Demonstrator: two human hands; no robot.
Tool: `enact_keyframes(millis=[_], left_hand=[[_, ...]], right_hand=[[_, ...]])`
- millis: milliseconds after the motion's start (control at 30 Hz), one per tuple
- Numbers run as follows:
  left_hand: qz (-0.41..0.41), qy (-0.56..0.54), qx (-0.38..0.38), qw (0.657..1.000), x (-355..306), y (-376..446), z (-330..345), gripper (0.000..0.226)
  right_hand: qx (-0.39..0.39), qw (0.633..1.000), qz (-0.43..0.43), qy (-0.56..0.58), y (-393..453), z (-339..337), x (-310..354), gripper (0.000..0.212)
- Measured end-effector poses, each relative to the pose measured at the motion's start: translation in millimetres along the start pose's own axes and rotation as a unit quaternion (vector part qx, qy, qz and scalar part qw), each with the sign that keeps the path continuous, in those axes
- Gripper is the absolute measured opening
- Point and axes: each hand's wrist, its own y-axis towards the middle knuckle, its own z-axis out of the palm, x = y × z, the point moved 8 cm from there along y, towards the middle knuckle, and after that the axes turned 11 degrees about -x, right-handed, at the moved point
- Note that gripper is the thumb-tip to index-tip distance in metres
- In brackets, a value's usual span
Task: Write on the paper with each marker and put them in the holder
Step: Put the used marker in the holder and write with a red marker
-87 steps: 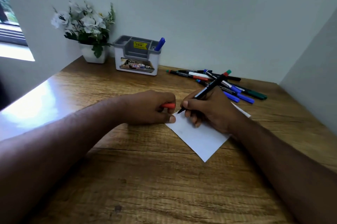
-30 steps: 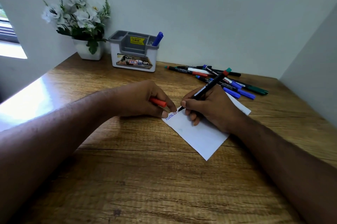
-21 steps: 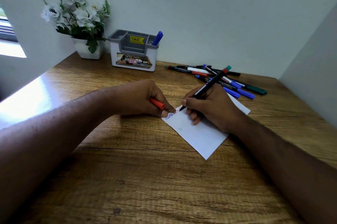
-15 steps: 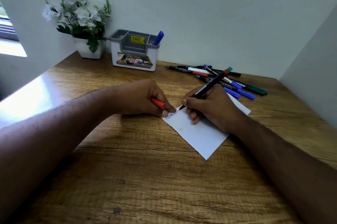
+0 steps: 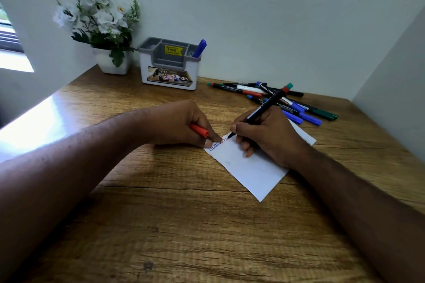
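Pinching marker [image 5: 259,112] in right hand [image 5: 264,137], left hand [image 5: 179,125] gripping red cap [image 5: 199,130]; red lettering now extending past blue on paper [image 5: 248,165] far-left corner; holder [image 5: 170,64] next

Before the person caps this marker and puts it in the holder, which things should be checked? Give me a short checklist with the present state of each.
1. Right hand grips the marker: ok.
2. Red cap ready in left hand: ok.
3. Red writing on the paper: ok, some strokes show beside the blue.
4. Tip lifted off the paper: not ok, it looks to be touching.
5. Holder has free compartments: ok, only one blue marker stands in it.
6. Ink dry: cannot tell.
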Motion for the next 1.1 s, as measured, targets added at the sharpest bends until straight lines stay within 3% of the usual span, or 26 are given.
enact_keyframes(millis=[633,767,867,967,1100], left_hand=[[0.007,0.009,-0.002,1.000,-0.4,2.0,-0.1,0.024],[0.001,0.011,-0.005,1.000,0.4,1.2,-1.0,0.024],[-0.008,-0.018,-0.028,0.999,-3.7,-3.1,-7.3,0.029],[-0.040,-0.084,-0.063,0.994,-3.0,-5.7,-12.8,0.031],[-0.039,-0.122,-0.088,0.988,-3.2,-7.6,-15.7,0.012]], right_hand=[[-0.033,0.999,0.009,0.008,1.6,-4.6,-1.8,0.010],[-0.084,0.991,-0.036,0.101,3.6,-16.6,5.6,0.017],[-0.039,0.976,-0.022,0.214,2.7,-10.3,10.2,0.029],[0.005,0.972,-0.014,0.234,0.3,-0.5,16.2,0.026],[-0.004,0.972,-0.035,0.233,-0.3,-2.2,22.8,0.024]])
